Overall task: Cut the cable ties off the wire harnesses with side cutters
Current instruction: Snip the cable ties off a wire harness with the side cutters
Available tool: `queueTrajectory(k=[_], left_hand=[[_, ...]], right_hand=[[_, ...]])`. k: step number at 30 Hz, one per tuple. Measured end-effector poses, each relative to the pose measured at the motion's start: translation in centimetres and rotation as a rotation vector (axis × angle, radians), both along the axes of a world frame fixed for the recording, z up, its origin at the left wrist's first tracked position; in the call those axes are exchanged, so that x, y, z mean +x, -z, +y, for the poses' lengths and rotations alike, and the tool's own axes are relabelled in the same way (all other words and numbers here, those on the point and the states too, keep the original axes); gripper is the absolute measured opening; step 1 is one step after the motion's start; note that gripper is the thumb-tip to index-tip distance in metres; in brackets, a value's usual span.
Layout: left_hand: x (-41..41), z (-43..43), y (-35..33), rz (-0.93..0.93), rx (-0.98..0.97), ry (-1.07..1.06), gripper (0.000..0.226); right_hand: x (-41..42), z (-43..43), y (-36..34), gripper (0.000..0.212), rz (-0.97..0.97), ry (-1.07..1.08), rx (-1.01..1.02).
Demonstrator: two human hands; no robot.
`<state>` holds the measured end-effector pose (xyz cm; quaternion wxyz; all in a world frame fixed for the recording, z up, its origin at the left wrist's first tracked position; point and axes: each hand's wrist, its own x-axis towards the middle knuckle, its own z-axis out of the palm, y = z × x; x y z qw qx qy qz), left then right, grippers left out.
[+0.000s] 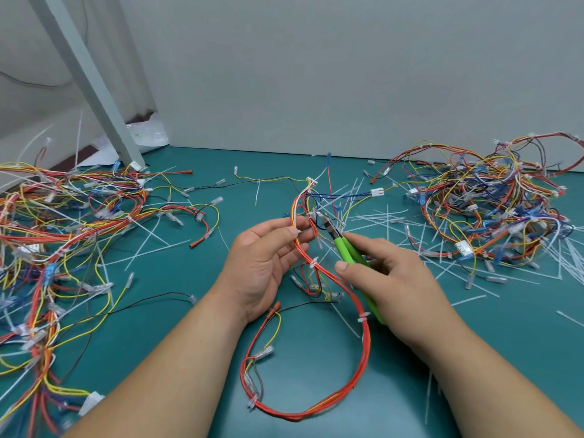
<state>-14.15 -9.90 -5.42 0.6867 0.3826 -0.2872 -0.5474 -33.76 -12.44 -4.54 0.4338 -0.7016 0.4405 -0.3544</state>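
**Cutters at the tie**

The left hand point(268, 257) pinched the red harness point(366, 343) between thumb and fingertips, its loop trailing toward 6 o'clock on the green table point(316, 415). The right hand point(392, 279) gripped the cutters point(342, 248) (green handles), nose aimed at 11 o'clock, at a white cable tie point(314, 213). 2 tangles lay beyond: a left pile point(63, 222) at 9 o'clock and a right pile point(489, 210) at 3 o'clock.

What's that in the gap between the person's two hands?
The head view shows the red wire harness running down between the left hand and the right hand holding the side cutters, a white cable tie on it there.
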Motion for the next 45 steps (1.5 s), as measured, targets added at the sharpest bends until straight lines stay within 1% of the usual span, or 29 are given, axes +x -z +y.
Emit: queueTrajectory(k=[2,5,8,12,19,22,27,30,34,39,42,45], left_hand=[[-0.06,0.06,-0.03,-0.013,0.002,0.006,0.019],[-0.12,0.10,-0.11,-0.025,0.002,0.011,0.019],[-0.16,0.11,-0.18,-0.033,0.001,0.014,0.019],[-0.17,0.20,-0.29,-0.028,0.004,0.018,0.018],[-0.08,0.31,-0.46,-0.013,0.009,0.020,0.019],[-0.11,0.34,-0.43,-0.011,0.005,0.024,0.019],[-0.06,0.29,-0.35,-0.008,0.001,0.029,0.018],[-0.04,0.27,-0.37,-0.007,0.005,0.029,0.018],[-0.03,0.23,-0.35,-0.003,0.010,0.023,0.019],[0.04,0.16,-0.25,-0.012,0.009,0.025,0.019],[0.10,0.11,-0.11,-0.007,0.008,0.020,0.018],[0.21,0.01,0.00,0.004,0.008,0.014,0.018]], right_hand=[[-0.21,-0.16,-0.10,0.060,-0.031,-0.008,0.035],[-0.21,-0.12,-0.15,0.056,-0.009,-0.003,0.041],[-0.03,-0.06,0.11,0.048,0.021,0.005,0.004],[0.10,0.06,0.24,0.046,-0.004,0.014,-0.005],[0.36,0.10,0.46,0.030,0.018,-0.005,-0.055],[0.37,0.11,0.57,0.029,0.025,-0.006,-0.071],[0.34,-0.01,0.78,0.032,0.026,-0.017,-0.067],[0.36,-0.10,0.80,0.031,0.004,-0.024,-0.046],[0.51,0.06,0.65,0.023,-0.010,-0.038,-0.033],[0.44,0.15,0.65,0.022,-0.020,-0.034,-0.021],[0.49,0.31,0.68,0.020,-0.084,-0.041,0.047],[0.58,0.37,0.45,0.020,-0.158,0.007,0.079]])
